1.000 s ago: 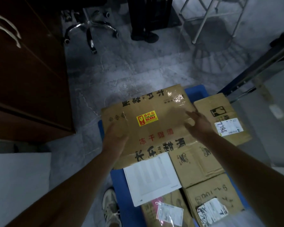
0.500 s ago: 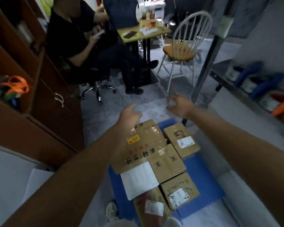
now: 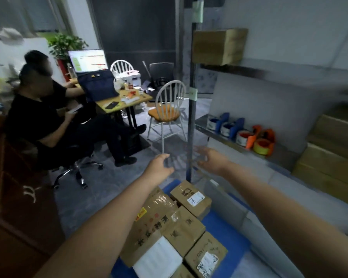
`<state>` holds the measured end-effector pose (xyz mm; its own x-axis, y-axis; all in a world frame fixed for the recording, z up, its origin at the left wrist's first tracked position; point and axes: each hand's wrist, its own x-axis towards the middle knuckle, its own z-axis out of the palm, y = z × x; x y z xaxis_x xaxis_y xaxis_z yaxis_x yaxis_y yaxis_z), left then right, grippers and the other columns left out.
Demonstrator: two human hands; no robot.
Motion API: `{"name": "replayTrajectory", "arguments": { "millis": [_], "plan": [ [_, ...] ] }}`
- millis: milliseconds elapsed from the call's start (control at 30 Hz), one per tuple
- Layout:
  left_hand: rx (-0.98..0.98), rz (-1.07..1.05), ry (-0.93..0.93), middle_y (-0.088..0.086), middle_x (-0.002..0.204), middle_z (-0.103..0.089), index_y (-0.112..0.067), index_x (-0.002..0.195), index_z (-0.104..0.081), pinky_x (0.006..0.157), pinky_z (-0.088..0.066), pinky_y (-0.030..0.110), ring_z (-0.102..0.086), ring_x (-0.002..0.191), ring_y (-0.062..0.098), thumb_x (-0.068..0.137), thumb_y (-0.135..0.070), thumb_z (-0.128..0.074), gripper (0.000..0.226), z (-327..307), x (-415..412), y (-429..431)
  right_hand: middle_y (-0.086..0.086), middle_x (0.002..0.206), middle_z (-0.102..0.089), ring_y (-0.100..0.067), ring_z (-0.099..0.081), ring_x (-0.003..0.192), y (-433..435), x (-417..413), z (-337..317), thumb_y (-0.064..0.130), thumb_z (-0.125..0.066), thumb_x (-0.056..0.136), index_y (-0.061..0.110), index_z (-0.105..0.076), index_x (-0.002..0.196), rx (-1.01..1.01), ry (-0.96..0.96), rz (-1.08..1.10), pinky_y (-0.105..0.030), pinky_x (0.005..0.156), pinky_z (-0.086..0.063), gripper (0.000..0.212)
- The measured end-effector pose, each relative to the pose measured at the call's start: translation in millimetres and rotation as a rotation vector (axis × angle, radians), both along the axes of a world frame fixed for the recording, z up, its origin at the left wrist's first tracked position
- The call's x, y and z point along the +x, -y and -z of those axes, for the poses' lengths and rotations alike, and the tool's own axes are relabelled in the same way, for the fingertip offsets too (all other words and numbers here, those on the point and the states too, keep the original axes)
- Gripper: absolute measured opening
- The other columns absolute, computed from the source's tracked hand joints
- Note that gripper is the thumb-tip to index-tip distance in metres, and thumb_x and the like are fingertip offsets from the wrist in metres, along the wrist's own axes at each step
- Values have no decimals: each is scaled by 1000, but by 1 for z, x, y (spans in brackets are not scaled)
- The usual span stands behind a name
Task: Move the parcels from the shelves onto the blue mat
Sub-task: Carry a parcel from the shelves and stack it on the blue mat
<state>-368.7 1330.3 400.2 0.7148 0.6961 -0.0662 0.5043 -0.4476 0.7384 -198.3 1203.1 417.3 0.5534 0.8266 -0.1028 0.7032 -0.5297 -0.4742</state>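
Several cardboard parcels lie packed together on the blue mat [image 3: 223,227] on the floor; the largest parcel [image 3: 153,221] carries a yellow sticker, and a smaller labelled one [image 3: 191,198] sits at the mat's far end. My left hand [image 3: 159,167] and my right hand [image 3: 211,159] hover empty above the floor beyond the mat, fingers loosely spread. On the shelving to the right, a cardboard box [image 3: 219,46] rests on an upper shelf. More cardboard boxes [image 3: 333,153] are stacked on a lower shelf at the far right.
A metal shelf post [image 3: 192,117] stands just behind my hands. Tape dispensers [image 3: 243,133] line a shelf. A white chair [image 3: 167,111] with an orange seat stands ahead. Two seated people [image 3: 40,109] work at a cluttered desk [image 3: 125,99]. A dark wooden cabinet [image 3: 12,227] stands on the left.
Both hands have left the large parcel lying on the mat and lifted away, empty. My view has swung up from the mat toward the shelving on the right.
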Motion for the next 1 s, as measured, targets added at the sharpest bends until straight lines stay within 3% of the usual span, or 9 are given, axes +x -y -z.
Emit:
{"name": "replayTrajectory", "arguments": {
  "millis": [200,367,467,567,733,1000],
  "plan": [
    [20,289,-24,5,147,-43,-15,140,-46,95,-34,20,-44,132,21,88,-17,-66,56,15,34,58,-7,148,-42,-27,-40,136,112,-25,9,36,-59,92,22,-41,146,-75,-21,235,-41,113,-34,58],
    [17,549,-20,1,150,-38,-23,141,-45,88,-37,24,-44,130,21,91,-19,-62,54,17,78,158,-7,147,-43,-27,-41,134,241,-39,13,33,-59,92,28,-43,144,-67,-54,504,-40,112,-34,55],
    [48,760,-24,2,152,-37,-24,141,-45,95,-44,30,-47,129,23,90,-19,-62,55,7,99,252,-8,145,-45,-27,-40,135,336,-52,11,32,-58,91,30,-42,144,-55,-34,727,-42,111,-36,55],
    [64,936,0,2,150,-40,-22,140,-47,105,-40,32,-46,130,22,89,-19,-63,54,-5,113,348,-12,142,-47,-29,-39,134,427,-68,11,30,-59,89,29,-37,148,-32,-25,918,-41,110,-37,63],
    [51,1203,-12,6,146,-44,-13,139,-48,98,-30,17,-43,133,20,87,-15,-65,54,4,118,508,-14,140,-46,-30,-37,135,571,-102,20,31,-57,91,29,-37,149,-1,-50,1146,-39,109,-34,61],
    [53,1501,3,8,139,-50,-12,137,-50,95,-35,18,-50,123,20,85,-16,-67,55,1,135,766,-13,140,-46,-30,-38,134,807,-157,32,32,-59,89,27,-39,148,0,-111,1464,-40,109,-36,62]
  ]
}}
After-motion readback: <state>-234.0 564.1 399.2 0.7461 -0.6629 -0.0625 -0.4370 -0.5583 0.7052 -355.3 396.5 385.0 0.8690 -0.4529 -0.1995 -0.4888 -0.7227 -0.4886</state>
